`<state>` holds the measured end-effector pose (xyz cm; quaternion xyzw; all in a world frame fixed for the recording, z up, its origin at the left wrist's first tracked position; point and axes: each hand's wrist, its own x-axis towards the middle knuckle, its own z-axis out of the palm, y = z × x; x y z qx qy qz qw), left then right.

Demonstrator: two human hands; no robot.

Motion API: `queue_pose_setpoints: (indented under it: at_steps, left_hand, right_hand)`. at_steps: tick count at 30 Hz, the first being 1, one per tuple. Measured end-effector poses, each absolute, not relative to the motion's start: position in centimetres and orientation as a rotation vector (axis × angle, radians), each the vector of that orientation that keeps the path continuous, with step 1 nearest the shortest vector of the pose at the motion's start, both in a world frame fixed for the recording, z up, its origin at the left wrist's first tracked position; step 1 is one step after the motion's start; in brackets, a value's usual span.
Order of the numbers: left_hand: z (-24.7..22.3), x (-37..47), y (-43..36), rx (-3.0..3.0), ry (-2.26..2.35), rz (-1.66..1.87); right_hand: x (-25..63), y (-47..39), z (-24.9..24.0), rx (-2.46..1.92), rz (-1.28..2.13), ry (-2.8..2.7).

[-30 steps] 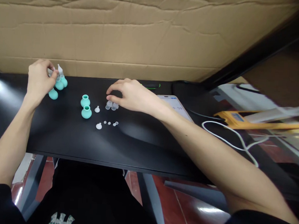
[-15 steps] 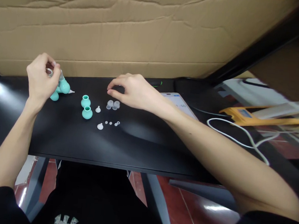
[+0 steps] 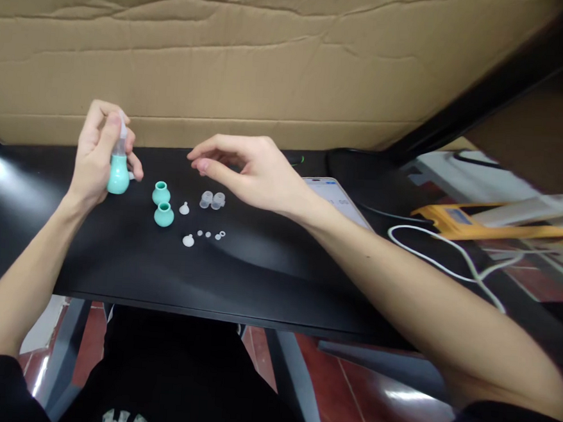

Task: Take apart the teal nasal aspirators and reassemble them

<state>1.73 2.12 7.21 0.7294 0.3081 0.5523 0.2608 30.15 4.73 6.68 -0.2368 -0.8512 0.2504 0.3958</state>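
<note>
My left hand [image 3: 98, 143] grips a bulb nasal aspirator [image 3: 119, 175] by its translucent tip, with the shiny teal bulb hanging downward. Behind that hand, the other teal aspirators are hidden, except for a bit of pale tip. My right hand [image 3: 243, 170] hovers over the table, fingers stretched and thumb apart, holding nothing. Between the hands stand two open teal bulbs [image 3: 164, 214]. Two clear plastic collars [image 3: 212, 200] lie below my right hand. Nearer to me are a small white funnel-shaped piece [image 3: 184, 209], another such piece [image 3: 189, 240] and several tiny discs and rings [image 3: 208, 235].
A cardboard sheet [image 3: 224, 72] walls off the back of the black table [image 3: 238, 279]. Under my right forearm lies a phone [image 3: 337, 202]. Further right are a white cable [image 3: 427, 263] and a yellow tool-like object [image 3: 454, 220].
My left hand has lifted one aspirator away from the others, moving right and turning it bulb-down. My right hand has shifted slightly left, its fingers stretching out.
</note>
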Motion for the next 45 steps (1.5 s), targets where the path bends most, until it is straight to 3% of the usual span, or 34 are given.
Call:
queue_pose_setpoints:
  at_steps: [6,13,18,31,35,41,45]
  left_hand:
    - [7.5,5.0,-1.2,2.194,0.958,1.110]
    - [5.7,5.6,-1.3,3.035,1.059,1.392]
    - [4.7,5.2,-1.0,3.215,1.035,1.533]
    - [6.2,6.3,-2.5,3.024,0.712,1.646]
    - [5.8,6.0,-2.3,2.998,0.891,1.638]
    - [5.8,6.1,-2.1,2.822,1.162,1.599]
    - [5.8,6.8,-2.5,2.665,1.163,1.493]
  right_hand:
    - [29.8,2.6,7.7,-0.444,0.873,-2.129]
    - [29.3,1.7,7.3,-0.542,0.426,-2.398]
    - [29.2,1.8,6.9,-0.537,0.462,-2.440]
    - [28.8,3.2,5.7,-0.090,1.137,-2.156]
    - [28.5,2.4,5.6,-0.249,0.931,-2.134]
    - [29.3,0.8,6.8,-0.480,0.289,-2.119]
    - [29.8,0.8,6.9,-0.605,0.260,-2.272]
